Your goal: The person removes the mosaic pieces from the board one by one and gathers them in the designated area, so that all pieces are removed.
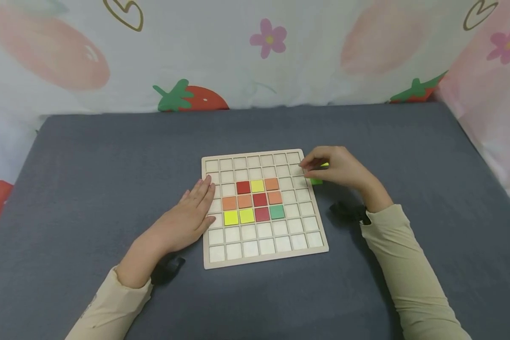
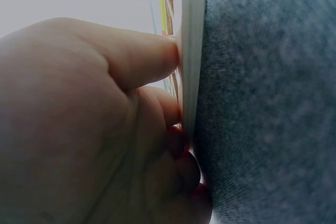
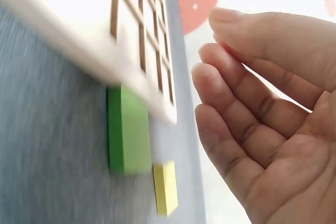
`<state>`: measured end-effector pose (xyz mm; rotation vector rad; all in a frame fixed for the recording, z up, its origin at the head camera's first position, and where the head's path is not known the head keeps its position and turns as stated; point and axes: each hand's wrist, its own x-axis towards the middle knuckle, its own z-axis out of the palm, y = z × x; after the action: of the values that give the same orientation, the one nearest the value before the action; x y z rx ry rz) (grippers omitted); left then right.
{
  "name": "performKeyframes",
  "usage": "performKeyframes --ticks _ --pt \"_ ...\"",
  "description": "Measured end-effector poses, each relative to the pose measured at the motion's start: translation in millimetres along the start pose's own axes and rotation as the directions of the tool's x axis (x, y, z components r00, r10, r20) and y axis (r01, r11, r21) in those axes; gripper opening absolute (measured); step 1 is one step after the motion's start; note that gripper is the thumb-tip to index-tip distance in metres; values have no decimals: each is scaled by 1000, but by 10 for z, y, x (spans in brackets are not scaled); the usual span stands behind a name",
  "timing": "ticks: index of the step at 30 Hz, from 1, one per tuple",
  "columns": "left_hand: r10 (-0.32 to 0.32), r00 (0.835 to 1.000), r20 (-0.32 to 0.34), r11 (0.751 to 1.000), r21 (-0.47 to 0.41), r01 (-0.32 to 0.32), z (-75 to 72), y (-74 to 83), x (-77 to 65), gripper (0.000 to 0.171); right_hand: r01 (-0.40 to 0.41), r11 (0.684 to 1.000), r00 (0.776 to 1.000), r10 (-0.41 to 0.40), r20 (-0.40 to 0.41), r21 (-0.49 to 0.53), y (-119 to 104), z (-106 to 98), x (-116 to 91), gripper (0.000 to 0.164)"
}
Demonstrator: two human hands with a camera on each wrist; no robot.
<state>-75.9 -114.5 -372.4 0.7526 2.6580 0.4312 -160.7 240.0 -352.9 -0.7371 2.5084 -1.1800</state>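
A square wooden grid board [image 1: 265, 257] lies on the dark cloth, with red, yellow, orange and green square tiles in its middle cells, such as a green tile [image 1: 276, 211]. My left hand [image 1: 187, 217] rests on the board's left edge with its fingers extended; in the left wrist view its thumb [image 2: 147, 59] touches the rim. Over the upper right edge hovers my right hand [image 1: 337, 165], fingers loosely bent and nothing seen between them in the right wrist view. Beneath it, off the board, lie a loose green tile [image 3: 128, 129] and a loose yellow tile [image 3: 166, 188].
A dark grey cloth [image 1: 110, 156] covers the table around the board. Behind the table hangs a white curtain [image 1: 314, 71] printed with strawberries and flowers. Black wrist devices, the left one [image 1: 166, 270] and the right one [image 1: 346, 211], sit under the wrists.
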Motion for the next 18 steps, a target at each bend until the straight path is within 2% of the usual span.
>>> performKeyframes --ticks 7,18 --pt "9 1000 -16 1000 -3 -9 -6 8 -8 64 64 998 998 -64 24 0 -118 113 131 16" --pt "21 999 -30 1000 4 -21 -21 16 -22 63 106 994 992 -108 66 37 -292 260 276 16"
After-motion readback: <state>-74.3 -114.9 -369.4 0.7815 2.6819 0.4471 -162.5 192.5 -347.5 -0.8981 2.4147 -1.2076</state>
